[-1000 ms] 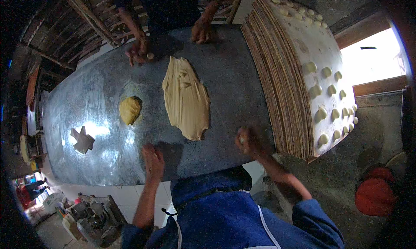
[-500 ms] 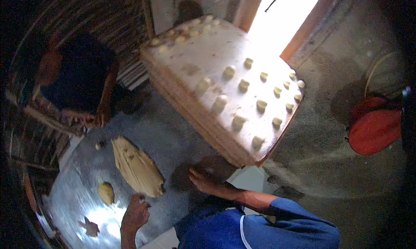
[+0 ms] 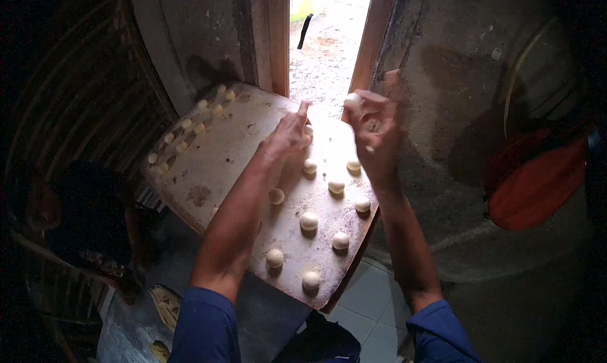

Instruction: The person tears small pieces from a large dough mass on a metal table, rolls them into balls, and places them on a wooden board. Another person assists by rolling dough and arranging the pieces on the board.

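Note:
Pale round dough balls (image 3: 309, 221) stand spaced out on a floured wooden board (image 3: 246, 132). My left hand (image 3: 288, 134) reaches over the board's far side, its fingers curled at a dough ball (image 3: 308, 130) that shows beside them; part of the grip is hidden. Past the board's far right edge, my right hand (image 3: 379, 126) is raised and slightly blurred. Between its thumb and fingers it pinches another dough ball (image 3: 353, 100).
More small balls (image 3: 186, 123) line the board's far left edge. Below left, a metal-grey table (image 3: 129, 328) carries a folded dough sheet (image 3: 165, 306) and a yellowish lump (image 3: 159, 350). A person (image 3: 88, 211) is beside it. A red object (image 3: 537, 186) stands right; a bright doorway (image 3: 322, 60) opens ahead.
My view has swung from the grey table toward the board. Both hands have moved forward over it; the right now holds a dough ball, and the left has come to another.

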Motion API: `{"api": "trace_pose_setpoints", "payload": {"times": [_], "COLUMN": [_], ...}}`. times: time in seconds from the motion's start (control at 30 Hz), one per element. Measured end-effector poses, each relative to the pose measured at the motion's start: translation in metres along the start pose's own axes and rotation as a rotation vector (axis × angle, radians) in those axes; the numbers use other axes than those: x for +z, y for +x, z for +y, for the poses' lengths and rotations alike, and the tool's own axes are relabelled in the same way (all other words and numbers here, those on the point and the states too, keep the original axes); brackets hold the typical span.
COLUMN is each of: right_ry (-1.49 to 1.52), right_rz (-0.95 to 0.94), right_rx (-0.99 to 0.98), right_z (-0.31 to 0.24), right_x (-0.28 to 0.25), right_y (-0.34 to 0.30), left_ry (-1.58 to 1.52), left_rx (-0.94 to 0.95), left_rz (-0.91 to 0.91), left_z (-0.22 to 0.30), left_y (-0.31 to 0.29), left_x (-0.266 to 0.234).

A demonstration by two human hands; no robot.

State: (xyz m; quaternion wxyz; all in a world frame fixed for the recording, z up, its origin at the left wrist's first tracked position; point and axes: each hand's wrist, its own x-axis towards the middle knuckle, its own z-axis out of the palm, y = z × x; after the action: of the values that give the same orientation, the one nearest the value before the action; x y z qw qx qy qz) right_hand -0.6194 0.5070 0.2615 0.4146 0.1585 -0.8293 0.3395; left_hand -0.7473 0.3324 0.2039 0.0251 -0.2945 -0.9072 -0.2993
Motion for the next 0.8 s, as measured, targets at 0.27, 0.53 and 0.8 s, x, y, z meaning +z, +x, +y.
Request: {"api": "trace_pose_setpoints", "payload": {"times": [0.27, 0.53, 0.8], "right_ry": [-0.043, 0.924, 0.891], "right_rz": [-0.096, -1.028, -1.684], "right_rx": [0.029, 0.226, 0.633], "right_z": [-0.062, -0.226, -0.258], "right_x": [-0.031, -0.023, 0.076], "right_y": [-0.04, -0.253, -0.412], "left_ry": [-0.032, -0.218, 0.15], "left_rx": [0.102, -0.882, -1.137], "left_rz": [0.306, 0.98, 0.791], "left_z": [0.022, 0.034, 0.05], "left_y": [-0.175, -0.596, -0.69], "left_x": [-0.128, -0.081, 0.115]}}
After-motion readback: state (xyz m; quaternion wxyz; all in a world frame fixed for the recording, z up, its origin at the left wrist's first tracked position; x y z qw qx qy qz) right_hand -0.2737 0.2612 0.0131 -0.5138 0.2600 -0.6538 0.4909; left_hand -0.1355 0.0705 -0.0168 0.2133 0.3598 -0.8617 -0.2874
